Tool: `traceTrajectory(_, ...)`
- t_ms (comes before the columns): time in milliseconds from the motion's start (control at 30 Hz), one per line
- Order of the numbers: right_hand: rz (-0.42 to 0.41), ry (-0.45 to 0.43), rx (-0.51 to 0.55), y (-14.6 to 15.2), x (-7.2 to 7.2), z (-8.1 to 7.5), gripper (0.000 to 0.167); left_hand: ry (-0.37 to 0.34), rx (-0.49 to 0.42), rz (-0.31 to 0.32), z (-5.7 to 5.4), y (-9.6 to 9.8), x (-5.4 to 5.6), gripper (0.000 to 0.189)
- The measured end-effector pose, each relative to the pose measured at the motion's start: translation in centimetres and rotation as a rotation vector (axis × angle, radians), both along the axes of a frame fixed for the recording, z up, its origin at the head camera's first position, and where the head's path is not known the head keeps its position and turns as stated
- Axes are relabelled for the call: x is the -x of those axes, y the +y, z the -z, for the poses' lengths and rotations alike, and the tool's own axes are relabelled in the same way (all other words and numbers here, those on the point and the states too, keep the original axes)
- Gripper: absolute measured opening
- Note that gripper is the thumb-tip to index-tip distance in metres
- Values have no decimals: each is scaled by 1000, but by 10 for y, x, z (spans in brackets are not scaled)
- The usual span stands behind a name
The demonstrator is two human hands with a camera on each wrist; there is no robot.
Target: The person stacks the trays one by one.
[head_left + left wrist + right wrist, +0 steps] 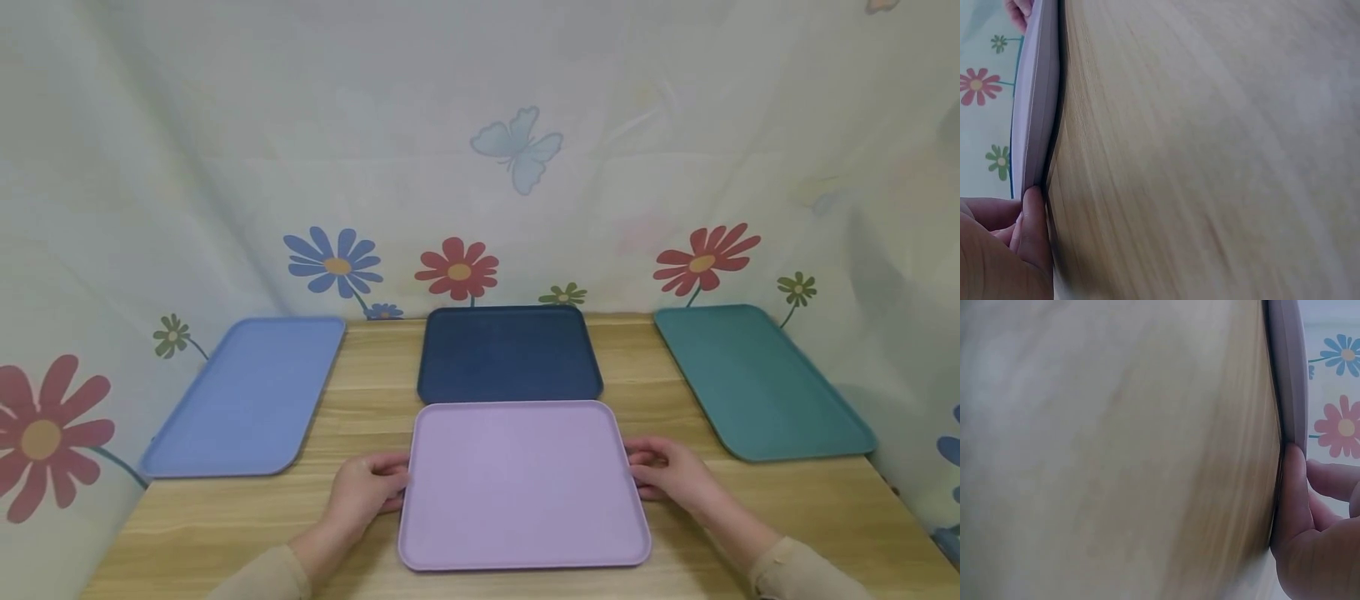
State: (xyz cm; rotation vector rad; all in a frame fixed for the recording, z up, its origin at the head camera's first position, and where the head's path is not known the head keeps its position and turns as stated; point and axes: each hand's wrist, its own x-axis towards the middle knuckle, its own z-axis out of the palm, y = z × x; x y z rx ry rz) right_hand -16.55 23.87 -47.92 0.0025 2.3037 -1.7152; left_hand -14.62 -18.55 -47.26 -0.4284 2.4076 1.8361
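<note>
A light purple tray [525, 492], rectangular with rounded corners and a low rim, lies level at the front of the wooden table. At its left edge my left hand [367, 487] holds the rim, with thumb and fingers bent at the side. My right hand [671, 475] holds the opposite edge in much the same way. In the left wrist view, the thumb [1034, 228] meets the side of the tray close over the wood. The right wrist view has the other thumb [1293, 494] at the tray's outer wall. The fingertips are partly hidden by the rim.
Directly behind the purple tray is a dark blue tray [510, 354], its front edge next to the purple one. A light blue tray [251, 396] lies at the left and a green tray [757, 379] at the right. A flower-printed curtain [420, 192] hangs behind the wooden table [375, 375].
</note>
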Motion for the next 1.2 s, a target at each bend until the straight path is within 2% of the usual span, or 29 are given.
traceTrajectory(400, 15, -30, 48, 2, 2, -1, 45, -24, -20, 5, 3, -4, 6, 34)
traceTrajectory(533, 19, -15, 65, 3, 7, -3, 47, -14, -29, -16, 2, -9, 14, 36)
traceTrajectory(733, 56, 49, 48, 4, 20, -8, 50, 18, -105, -15, -2, -13, 27, 42)
traceTrajectory(867, 78, 86, 44, 3, 28, -11, 52, 8, -129, -13, -3, -11, 34, 46)
traceTrajectory(1033, 83, 90, 37, 1, 38, -14, 55, 6, -178, 16, -4, -9, 45, 51)
traceTrajectory(1200, 98, 80, 30, -2, 47, -14, 56, -2, -175, 4, -7, -11, 57, 53)
